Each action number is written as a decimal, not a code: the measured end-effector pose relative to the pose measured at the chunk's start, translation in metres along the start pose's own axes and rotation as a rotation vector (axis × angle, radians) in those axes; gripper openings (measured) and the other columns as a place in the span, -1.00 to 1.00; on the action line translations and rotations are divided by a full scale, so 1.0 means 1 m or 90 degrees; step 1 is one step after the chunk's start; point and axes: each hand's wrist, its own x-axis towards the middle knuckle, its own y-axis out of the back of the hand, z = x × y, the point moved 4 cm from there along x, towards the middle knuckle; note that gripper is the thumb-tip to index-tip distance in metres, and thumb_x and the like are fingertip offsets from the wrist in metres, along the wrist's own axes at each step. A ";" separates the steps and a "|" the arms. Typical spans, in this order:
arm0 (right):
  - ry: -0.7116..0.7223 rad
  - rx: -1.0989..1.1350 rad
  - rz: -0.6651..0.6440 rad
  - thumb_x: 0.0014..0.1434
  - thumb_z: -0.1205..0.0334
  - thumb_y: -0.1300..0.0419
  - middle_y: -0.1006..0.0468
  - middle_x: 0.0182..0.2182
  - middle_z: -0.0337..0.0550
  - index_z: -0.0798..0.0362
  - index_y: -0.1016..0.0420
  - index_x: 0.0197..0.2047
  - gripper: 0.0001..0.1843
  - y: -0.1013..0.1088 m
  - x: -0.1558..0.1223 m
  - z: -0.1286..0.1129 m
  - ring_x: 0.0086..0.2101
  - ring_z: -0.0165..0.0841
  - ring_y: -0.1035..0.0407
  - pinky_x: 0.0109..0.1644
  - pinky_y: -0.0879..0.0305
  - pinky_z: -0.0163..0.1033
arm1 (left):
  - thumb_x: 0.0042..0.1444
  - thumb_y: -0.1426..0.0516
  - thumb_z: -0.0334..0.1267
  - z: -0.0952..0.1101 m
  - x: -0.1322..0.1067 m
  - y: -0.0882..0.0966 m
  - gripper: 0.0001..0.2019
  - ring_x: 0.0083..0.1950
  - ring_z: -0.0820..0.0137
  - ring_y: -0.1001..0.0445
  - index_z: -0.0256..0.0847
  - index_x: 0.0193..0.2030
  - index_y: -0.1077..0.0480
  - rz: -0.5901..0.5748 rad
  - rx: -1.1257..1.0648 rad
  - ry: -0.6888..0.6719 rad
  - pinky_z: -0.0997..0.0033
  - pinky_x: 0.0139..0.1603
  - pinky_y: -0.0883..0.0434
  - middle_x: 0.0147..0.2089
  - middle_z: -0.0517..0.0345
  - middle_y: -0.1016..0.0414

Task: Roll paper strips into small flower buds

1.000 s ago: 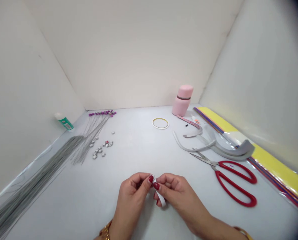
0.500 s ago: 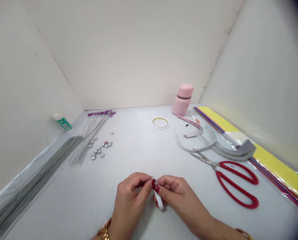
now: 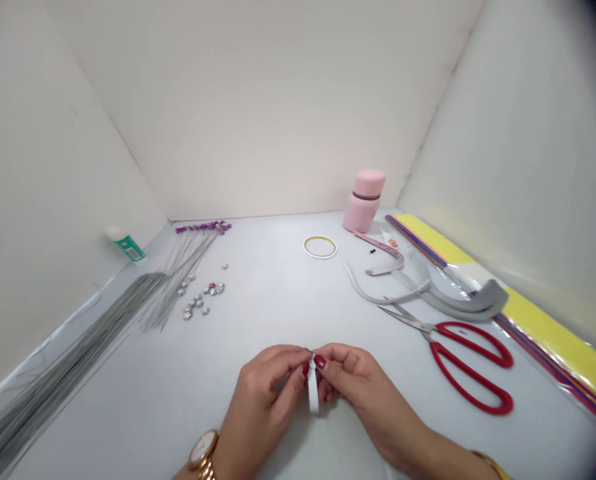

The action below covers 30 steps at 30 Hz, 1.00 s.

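"What's in your grip?"

"A narrow white strip [image 3: 313, 395]. My left hand [image 3: 273, 383] and right hand [image 3: 355, 383] both pinch it near its top, thumbs and fingertips almost meeting, so neither grip is wide. The loose end hangs between my palms — whether it touches the table [image 3: 263, 300], I can't tell."

"What could spoil it?"

"My own pressure, I'd judge. Squeeze too hard and the small fold that seems to sit between my nails could be crushed; ease one thumb and it could slip undone. An uneven tug might tear it, if it's paper, as it looks to be."

"And the stuff around you?"

"Small silvery lumps [image 3: 198, 302] on my left, puffy and angular, with a reddish one among them. Purple-headed stems [image 3: 195, 257] lie behind, thin and straight, and a thick sheaf of grey wires [image 3: 91, 343] runs towards me along that side. Ahead is a thin, flat tape ring [image 3: 321, 257]. On my right, smooth pale strips [image 3: 471, 308] curl loosely near the scissors [image 3: 429, 329], which have rounded red loops and slim blades lying slightly apart — careless reaching there could nick a finger."
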 end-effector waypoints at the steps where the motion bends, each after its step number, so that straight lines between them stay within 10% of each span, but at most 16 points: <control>1: 0.000 -0.005 -0.001 0.09 0.11 -0.15 -0.38 -0.65 -0.28 0.18 -0.45 -0.44 -0.73 0.000 0.000 0.000 -0.58 -0.52 -0.21 -0.46 -0.09 -0.40 | 0.10 -0.04 -0.38 -0.002 0.001 0.000 -0.81 -0.23 0.34 -0.46 -0.16 -0.24 -0.47 0.006 -0.044 0.041 0.42 -0.19 -0.38 -0.25 0.05 -0.52; 21: -0.023 -0.045 -0.051 0.08 0.11 -0.15 -0.43 -0.61 -0.24 0.16 -0.39 -0.46 -0.74 -0.005 -0.003 0.008 -0.56 -0.51 -0.23 -0.46 -0.08 -0.40 | 0.09 -0.06 -0.29 -0.019 -0.003 -0.014 -0.90 -0.58 0.44 -0.41 -0.25 -0.37 -0.35 0.045 -0.315 0.260 0.44 -0.49 -0.37 -0.59 0.24 -0.39; 30: -0.034 0.018 -0.041 0.06 0.13 -0.18 -0.46 -0.60 -0.21 0.17 -0.41 -0.49 -0.74 -0.007 -0.004 0.006 -0.56 -0.51 -0.24 -0.44 -0.08 -0.38 | 0.05 -0.08 -0.46 -0.002 -0.001 0.001 -0.89 -0.39 0.44 -0.44 -0.25 -0.37 -0.42 0.090 -0.004 -0.005 0.51 -0.37 -0.38 -0.42 0.12 -0.46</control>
